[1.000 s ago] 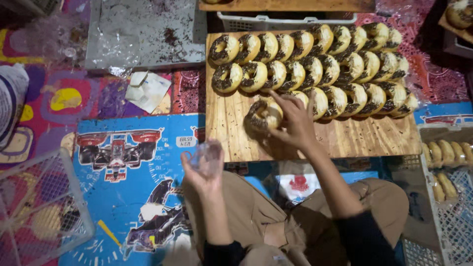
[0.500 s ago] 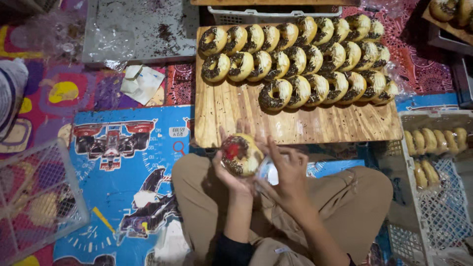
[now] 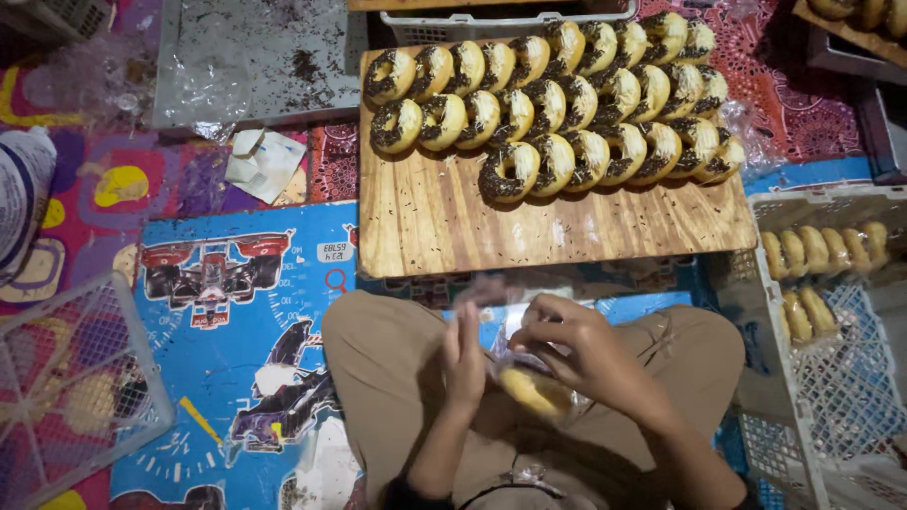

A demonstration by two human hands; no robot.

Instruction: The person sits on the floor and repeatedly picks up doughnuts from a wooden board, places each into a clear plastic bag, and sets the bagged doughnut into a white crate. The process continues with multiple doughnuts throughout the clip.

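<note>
Head view: both hands meet over the lap, working one doughnut (image 3: 535, 391) into a clear plastic bag (image 3: 529, 364). Right hand (image 3: 581, 354) grasps bag and doughnut from above; left hand (image 3: 465, 357) presses flat against the bag's near side, blurred, so I cannot tell whether it pinches the film. Soft, light and sprinkle-coated, the doughnut likely dents easily; its plain underside and outer rim look safest to grip. Beyond the grip, the wooden board (image 3: 444, 227) carries rows of doughnuts (image 3: 557, 104).

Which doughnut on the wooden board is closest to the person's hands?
The chocolate-sprinkled ring doughnut at the left end of the front row on the wooden board; it sits lowest, nearest the bare board edge, unlike those stacked behind.
</note>
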